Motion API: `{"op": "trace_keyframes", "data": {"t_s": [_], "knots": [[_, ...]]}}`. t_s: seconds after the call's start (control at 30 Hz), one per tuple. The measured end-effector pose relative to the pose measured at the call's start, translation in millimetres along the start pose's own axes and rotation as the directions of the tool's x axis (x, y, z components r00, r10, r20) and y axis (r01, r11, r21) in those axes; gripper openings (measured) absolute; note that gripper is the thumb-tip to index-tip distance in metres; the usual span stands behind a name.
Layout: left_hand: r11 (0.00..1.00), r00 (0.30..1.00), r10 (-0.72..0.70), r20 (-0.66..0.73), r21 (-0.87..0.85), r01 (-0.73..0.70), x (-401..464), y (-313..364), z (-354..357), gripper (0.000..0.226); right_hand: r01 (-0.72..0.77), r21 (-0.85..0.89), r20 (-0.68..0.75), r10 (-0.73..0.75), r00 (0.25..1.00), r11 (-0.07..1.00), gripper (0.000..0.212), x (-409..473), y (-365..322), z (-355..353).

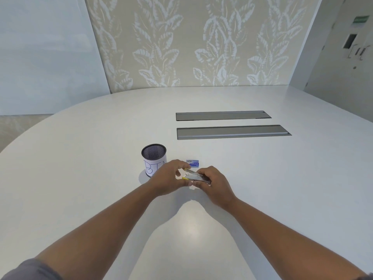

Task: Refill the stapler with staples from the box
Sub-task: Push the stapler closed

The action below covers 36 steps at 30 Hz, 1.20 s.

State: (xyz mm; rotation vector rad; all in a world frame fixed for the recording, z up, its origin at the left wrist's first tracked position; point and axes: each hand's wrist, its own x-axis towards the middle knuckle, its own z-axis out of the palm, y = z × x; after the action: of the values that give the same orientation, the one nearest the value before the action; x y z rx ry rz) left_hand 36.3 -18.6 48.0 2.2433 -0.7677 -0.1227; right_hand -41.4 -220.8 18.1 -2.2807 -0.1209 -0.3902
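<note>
Both hands, left (pixel 168 179) and right (pixel 212 181), grip the slim metal stapler (pixel 194 176) above the smooth white table (pixel 101 158).

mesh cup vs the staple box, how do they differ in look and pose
The mesh cup is a tall round cylinder standing upright, dark mesh with a white paper label; the staple box is a small flat blue rectangle lying low. The cup stands left of the hands, the box just beyond them. Both rest untouched on the white table.
</note>
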Motion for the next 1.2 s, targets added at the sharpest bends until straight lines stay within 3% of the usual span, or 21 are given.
{"op": "trace_keyframes", "data": {"t_s": [0.17, 0.37, 0.6, 0.93, 1.2], "knots": [[0.996, 1.0, -0.01, -0.004, 0.09, 0.01, -2, 5, -8, 0.053, 0.057, -0.071, 0.068, -0.052, 0.996, 0.996, 0.031, 12, -9, -19], [0.992, 0.995, 0.024, 0.095, 0.125, -0.036, -6, 1, -10, 0.042, 0.091, -0.166, 0.171, -0.062, 0.983, 0.982, 0.015, 8, -6, -24], [0.988, 0.988, -0.02, 0.152, 0.155, -0.004, -15, -6, -4, 0.037, 0.092, -0.227, 0.231, -0.038, 0.972, 0.969, 0.01, -2, -2, -17], [0.985, 0.981, -0.099, 0.168, 0.158, 0.072, -20, -12, 5, 0.037, 0.065, -0.235, 0.255, -0.003, 0.967, 0.97, 0.011, -9, -1, -11], [0.986, 0.979, -0.098, 0.181, 0.149, 0.071, -20, -13, 6, 0.022, 0.053, -0.25, 0.244, 0.01, 0.97, 0.967, 0.01, -9, -3, -7]]}}
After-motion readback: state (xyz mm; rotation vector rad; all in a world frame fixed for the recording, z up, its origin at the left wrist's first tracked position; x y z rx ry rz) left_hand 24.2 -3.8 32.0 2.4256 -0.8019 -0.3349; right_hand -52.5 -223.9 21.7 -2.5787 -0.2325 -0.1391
